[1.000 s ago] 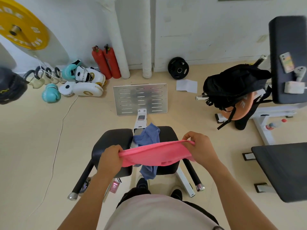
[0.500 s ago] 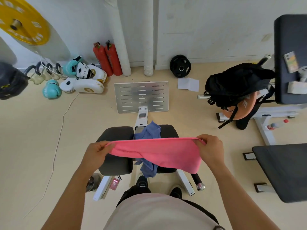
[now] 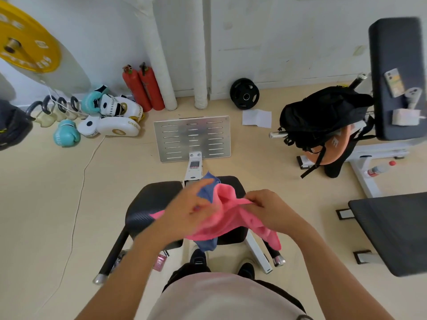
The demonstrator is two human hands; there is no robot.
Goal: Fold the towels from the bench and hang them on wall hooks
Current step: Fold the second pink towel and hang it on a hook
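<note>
Hands brought together since earlier, left hand (image 3: 191,210) and right hand (image 3: 269,207) gripping bunched pink towel (image 3: 227,218)

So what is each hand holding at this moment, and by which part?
Both hold the pink towel. The right hand pinches a bunched upper edge near the towel's middle. The left hand is motion-blurred at the towel's left part; its exact hold cannot be told.

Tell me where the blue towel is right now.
In the head view the blue towel lies on the black bench at centre, mostly hidden behind the pink towel held in both hands.
</note>
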